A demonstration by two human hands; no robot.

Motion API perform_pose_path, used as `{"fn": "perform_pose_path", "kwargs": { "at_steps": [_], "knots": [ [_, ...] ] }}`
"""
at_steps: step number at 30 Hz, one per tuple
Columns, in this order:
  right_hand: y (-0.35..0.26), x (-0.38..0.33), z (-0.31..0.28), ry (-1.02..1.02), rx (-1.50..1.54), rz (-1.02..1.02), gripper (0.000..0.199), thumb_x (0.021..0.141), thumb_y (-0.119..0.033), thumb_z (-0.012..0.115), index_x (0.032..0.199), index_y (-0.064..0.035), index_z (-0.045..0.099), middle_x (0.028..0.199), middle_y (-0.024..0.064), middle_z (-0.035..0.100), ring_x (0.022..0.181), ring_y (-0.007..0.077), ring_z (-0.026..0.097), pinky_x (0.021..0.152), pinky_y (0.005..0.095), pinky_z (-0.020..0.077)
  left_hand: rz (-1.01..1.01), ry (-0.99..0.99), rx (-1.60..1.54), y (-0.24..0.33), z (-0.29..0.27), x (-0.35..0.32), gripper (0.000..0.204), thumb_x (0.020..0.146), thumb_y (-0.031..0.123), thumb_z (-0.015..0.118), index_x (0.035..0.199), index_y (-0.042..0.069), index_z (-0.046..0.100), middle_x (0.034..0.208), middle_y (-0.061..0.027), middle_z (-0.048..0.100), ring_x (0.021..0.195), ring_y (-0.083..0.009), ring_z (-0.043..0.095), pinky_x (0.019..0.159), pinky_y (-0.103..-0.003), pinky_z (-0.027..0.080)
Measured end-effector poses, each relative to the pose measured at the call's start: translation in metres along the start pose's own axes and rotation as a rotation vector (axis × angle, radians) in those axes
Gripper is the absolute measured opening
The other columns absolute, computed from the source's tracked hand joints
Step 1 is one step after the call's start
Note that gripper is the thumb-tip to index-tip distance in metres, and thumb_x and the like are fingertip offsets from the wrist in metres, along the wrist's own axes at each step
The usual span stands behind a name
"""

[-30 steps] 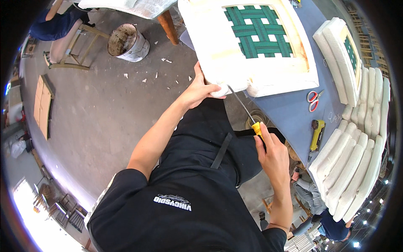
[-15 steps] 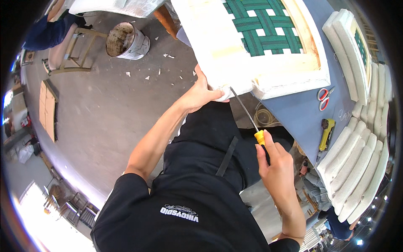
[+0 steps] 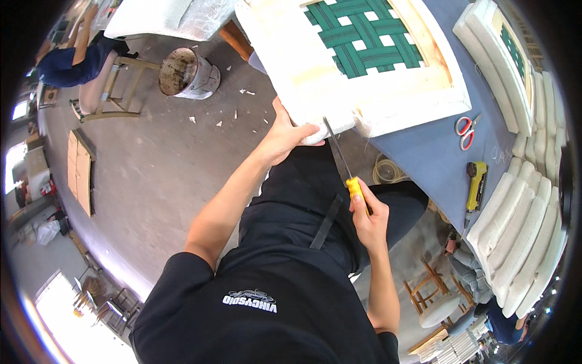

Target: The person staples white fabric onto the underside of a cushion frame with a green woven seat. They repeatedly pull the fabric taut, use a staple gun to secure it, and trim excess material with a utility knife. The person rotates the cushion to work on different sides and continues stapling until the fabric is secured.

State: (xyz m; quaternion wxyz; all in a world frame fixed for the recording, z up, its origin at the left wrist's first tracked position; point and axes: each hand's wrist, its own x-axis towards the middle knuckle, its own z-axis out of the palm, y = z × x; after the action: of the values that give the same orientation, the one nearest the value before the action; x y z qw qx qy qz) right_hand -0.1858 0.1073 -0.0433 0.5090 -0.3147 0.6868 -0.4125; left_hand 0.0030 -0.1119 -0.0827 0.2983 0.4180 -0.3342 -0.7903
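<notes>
A white padded seat frame (image 3: 315, 67) with green woven webbing (image 3: 364, 36) lies on the blue table (image 3: 436, 164). My left hand (image 3: 284, 134) grips its near corner, thumb on the white fabric. My right hand (image 3: 367, 212) holds a yellow-handled screwdriver (image 3: 342, 161). Its dark blade points up and its tip touches the underside of the seat's front edge, just right of my left hand.
Red-handled scissors (image 3: 465, 130) and a yellow utility knife (image 3: 476, 185) lie on the table. White cushions (image 3: 521, 224) are stacked at the right. A metal bucket (image 3: 185, 74) stands on the concrete floor, and another person (image 3: 73, 57) sits at far left.
The view has shifted, so the seat and table sit higher and farther right. My right hand has pushed the screwdriver's tip up to the seat's front edge; my left hand keeps its grip.
</notes>
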Motion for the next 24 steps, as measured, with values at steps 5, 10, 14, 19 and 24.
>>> {"fn": "perform_pose_path", "kwargs": {
  "at_steps": [5,10,14,19,24],
  "knots": [
    [-0.003,-0.004,-0.016,0.047,-0.313,-0.207,0.037,0.104,-0.012,0.073,0.139,0.0009,0.072,0.1,0.0141,0.081,0.084,0.0149,0.075,0.079,0.0292,0.0566,-0.001,0.001,0.012,0.001,0.002,0.001,0.096,0.095,-0.008,0.068,0.159,0.019,0.002,0.156,-0.0218,0.031,0.144,-0.0451,0.051,0.098,-0.065,0.064],
    [-0.016,-0.004,-0.019,0.052,-0.406,-0.294,0.039,0.102,-0.01,0.074,0.139,0.0019,0.071,0.107,0.0213,0.081,0.088,0.0237,0.078,0.085,0.0312,0.0581,0.013,-0.004,0.023,-0.002,0.001,0.001,0.098,0.095,-0.008,0.067,0.16,0.02,0.0,0.157,-0.0227,0.03,0.143,-0.0457,0.051,0.097,-0.065,0.065],
    [-0.021,-0.001,-0.02,0.073,-0.48,-0.426,0.04,0.101,-0.01,0.074,0.139,0.0019,0.07,0.105,0.021,0.08,0.087,0.0252,0.078,0.084,0.0336,0.0583,0.018,-0.013,0.018,-0.005,-0.003,0.003,0.101,0.095,-0.009,0.067,0.161,0.021,-0.002,0.158,-0.0228,0.03,0.143,-0.046,0.051,0.097,-0.065,0.065],
    [-0.022,0.006,-0.029,0.02,-0.468,-0.35,0.041,0.099,-0.008,0.076,0.139,0.0012,0.071,0.098,0.0193,0.077,0.084,0.0239,0.075,0.082,0.0321,0.0564,0.037,-0.029,0.008,-0.008,-0.005,0.004,0.103,0.094,-0.01,0.068,0.162,0.021,-0.003,0.158,-0.023,0.03,0.143,-0.0464,0.051,0.097,-0.065,0.064],
    [-0.02,0.014,-0.034,-0.001,-0.446,-0.349,0.042,0.099,-0.007,0.076,0.139,0.0002,0.07,0.095,0.0182,0.076,0.082,0.0232,0.073,0.081,0.0306,0.0552,0.015,-0.099,0.008,-0.006,-0.011,0.006,0.106,0.094,-0.009,0.069,0.162,0.022,-0.006,0.158,-0.0227,0.029,0.144,-0.0461,0.049,0.098,-0.066,0.064]
  ]
}}
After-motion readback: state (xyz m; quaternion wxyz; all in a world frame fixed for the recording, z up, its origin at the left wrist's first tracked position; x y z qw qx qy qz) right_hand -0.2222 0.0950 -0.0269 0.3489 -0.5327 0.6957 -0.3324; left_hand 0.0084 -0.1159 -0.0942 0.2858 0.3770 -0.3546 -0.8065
